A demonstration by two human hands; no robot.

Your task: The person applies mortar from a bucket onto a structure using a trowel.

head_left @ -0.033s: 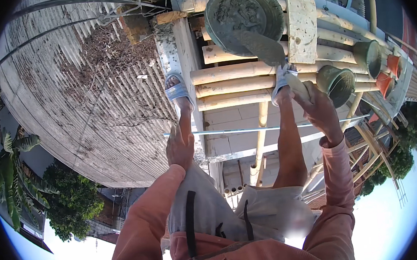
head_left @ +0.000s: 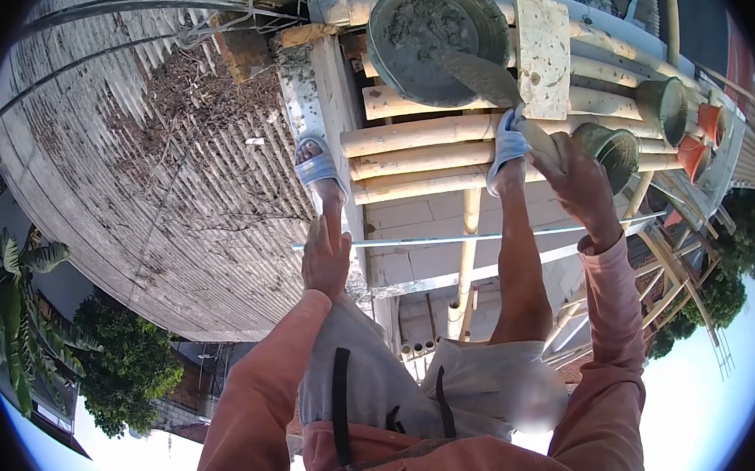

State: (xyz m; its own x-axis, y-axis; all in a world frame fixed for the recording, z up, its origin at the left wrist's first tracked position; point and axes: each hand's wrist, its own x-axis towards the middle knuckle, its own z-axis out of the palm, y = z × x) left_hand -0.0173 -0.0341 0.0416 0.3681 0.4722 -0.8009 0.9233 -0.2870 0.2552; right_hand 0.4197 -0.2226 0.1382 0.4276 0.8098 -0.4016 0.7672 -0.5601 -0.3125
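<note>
My right hand [head_left: 582,188] is wrapped around the handle of a trowel [head_left: 482,79]. The trowel's mortar-smeared blade reaches over the rim of a large round tub [head_left: 496,28], its tip at the wet grey mortar [head_left: 433,28] inside. With fingers stretched out, my left hand [head_left: 325,258] lies against my left leg just below the knee and holds nothing. My feet, in blue striped sandals, stand apart: the left on a concrete wall top [head_left: 338,89], the right at the bamboo poles [head_left: 423,133]. A mortar-spotted board [head_left: 545,57] lies right of the tub.
Two dark buckets [head_left: 610,151] and two small orange buckets [head_left: 694,157] stand to the right on the bamboo platform. A thin pale rod or line [head_left: 430,239] crosses below my feet. Corrugated roofing [head_left: 174,206] slopes away at left, with dry debris on it. A drop opens beneath the bamboo.
The trowel blade has shifted slightly farther over the mortar in the tub, with my right hand still around its handle. My left hand stays on the leg.
</note>
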